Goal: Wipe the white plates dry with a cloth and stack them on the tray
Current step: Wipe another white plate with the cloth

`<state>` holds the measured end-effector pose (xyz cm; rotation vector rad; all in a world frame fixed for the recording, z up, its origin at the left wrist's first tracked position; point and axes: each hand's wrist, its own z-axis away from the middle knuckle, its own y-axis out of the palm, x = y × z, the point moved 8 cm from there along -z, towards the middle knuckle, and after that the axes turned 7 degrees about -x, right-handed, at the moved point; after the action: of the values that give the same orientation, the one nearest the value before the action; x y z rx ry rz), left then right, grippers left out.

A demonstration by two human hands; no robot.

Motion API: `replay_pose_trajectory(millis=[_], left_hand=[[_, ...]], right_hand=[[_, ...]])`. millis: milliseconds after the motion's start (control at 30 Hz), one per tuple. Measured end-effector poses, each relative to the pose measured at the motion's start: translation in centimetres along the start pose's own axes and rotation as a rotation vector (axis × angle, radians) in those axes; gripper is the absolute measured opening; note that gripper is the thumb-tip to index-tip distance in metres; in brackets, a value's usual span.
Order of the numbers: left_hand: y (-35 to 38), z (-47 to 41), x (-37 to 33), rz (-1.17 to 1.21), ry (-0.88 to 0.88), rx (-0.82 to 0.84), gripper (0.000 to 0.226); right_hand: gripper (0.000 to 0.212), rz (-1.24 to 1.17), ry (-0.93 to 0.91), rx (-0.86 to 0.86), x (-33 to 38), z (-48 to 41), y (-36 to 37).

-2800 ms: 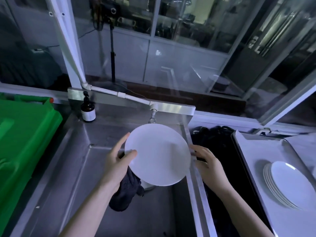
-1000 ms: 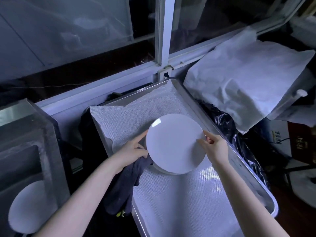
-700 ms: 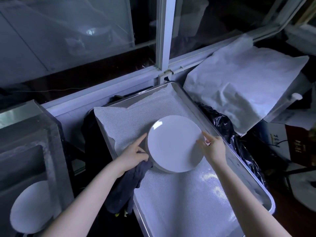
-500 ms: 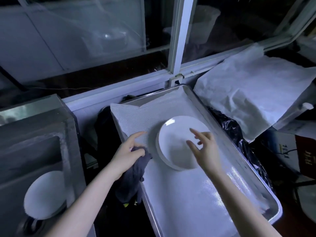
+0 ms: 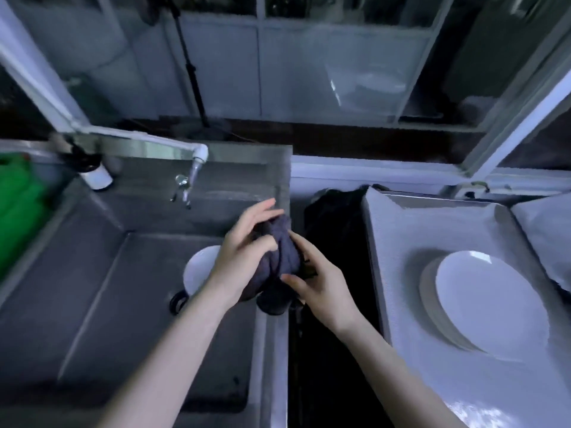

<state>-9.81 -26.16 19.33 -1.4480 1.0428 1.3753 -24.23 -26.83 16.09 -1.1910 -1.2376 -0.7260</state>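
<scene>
plate [image 5: 197, 270] in sink [image 5: 92, 273] half hidden by left hand [image 5: 244, 261] | frame blurred | both hands grip cloth [image 5: 278, 257], right hand [image 5: 321, 285] beneath | stack [image 5: 482, 301] on tray [image 5: 432, 381]

A: Which colours show?
B: The cloth [image 5: 279, 257] is dark grey; the stacked plates [image 5: 491, 304] and the plate [image 5: 199, 270] in the sink [image 5: 92, 273] are plain white
A: And around them?
B: Steel-grey sink, green bin [image 5: 18, 217], white tray liner [image 5: 398, 236]

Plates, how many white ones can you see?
2 clearly: a plate in the sink, partly behind the left hand; the top plate of the stack on the tray. More lie beneath, too blurred to count.
</scene>
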Motion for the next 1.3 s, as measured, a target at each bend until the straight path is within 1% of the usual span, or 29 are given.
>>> replay_pose_trajectory(millis=[67, 100, 167, 233, 333, 400, 500, 567, 633, 700, 767, 867, 1033, 1133, 1233, 1300], left_hand=[[-4.3, 0.5, 0.2, -0.134, 0.010, -0.022, 0.073], [-6.5, 0.7, 0.8, -0.170, -0.014, -0.048, 0.076], [-10.5, 1.2, 2.4, -0.139, -0.087, -0.088, 0.078], [-13.5, 1.9, 4.3, -0.075, -0.176, -0.074, 0.081], [-16.7, 2.4, 7.0, 0.011, -0.258, -0.047, 0.072], [-18.8, 2.1, 8.8, 0.010, -0.269, -0.073, 0.064], [-21.9, 1.0, 11.5, -0.022, -0.288, -0.118, 0.056], [-23.8, 0.3, 13.6, -0.038, -0.307, -0.135, 0.052], [-25.5, -0.4, 15.7, -0.071, -0.337, -0.172, 0.049], [-26.9, -1.3, 17.5, -0.124, -0.354, -0.200, 0.051], [-27.6, -2.3, 19.4, -0.173, -0.368, -0.193, 0.056], [-27.7, -4.0, 22.1, -0.204, -0.408, -0.177, 0.058], [-26.4, -7.8, 26.3, -0.249, -0.449, -0.135, 0.054], [-25.5, -10.0, 29.1, -0.296, -0.463, -0.108, 0.053], [-24.6, -11.8, 31.4, -0.366, -0.469, -0.095, 0.060], [-24.1, -12.8, 33.1, -0.404, -0.478, -0.086, 0.063]], right_hand=[[0.059, -0.019, -0.005, 0.009, 1.2, -1.0, 3.3], [0.055, -0.032, -0.007, 0.009, 1.7, -1.5, 4.9], [0.049, -0.098, 0.013, 0.018, 2.4, -2.2, 8.1], [0.046, -0.184, 0.082, 0.044, 2.5, -2.8, 11.5], [0.046, -0.257, 0.202, 0.102, 1.6, -3.2, 16.4], [0.047, -0.287, 0.285, 0.142, 0.6, -3.6, 19.5], [0.049, -0.281, 0.400, 0.149, -1.5, -4.5, 22.6], [0.049, -0.235, 0.455, 0.134, -3.0, -5.1, 23.8], [0.043, -0.152, 0.510, 0.095, -4.9, -5.5, 24.1], [0.038, -0.048, 0.570, 0.041, -7.2, -6.0, 23.8], [0.035, 0.038, 0.634, -0.005, -9.6, -6.6, 23.3], [0.037, 0.153, 0.721, -0.032, -13.4, -8.2, 23.0], [0.044, 0.356, 0.766, 0.019, -19.6, -12.3, 24.1], [0.050, 0.430, 0.823, 0.050, -23.8, -14.0, 24.9], [0.054, 0.520, 0.864, 0.107, -27.6, -15.1, 25.5], [0.053, 0.536, 0.893, 0.114, -29.8, -15.2, 25.6]])
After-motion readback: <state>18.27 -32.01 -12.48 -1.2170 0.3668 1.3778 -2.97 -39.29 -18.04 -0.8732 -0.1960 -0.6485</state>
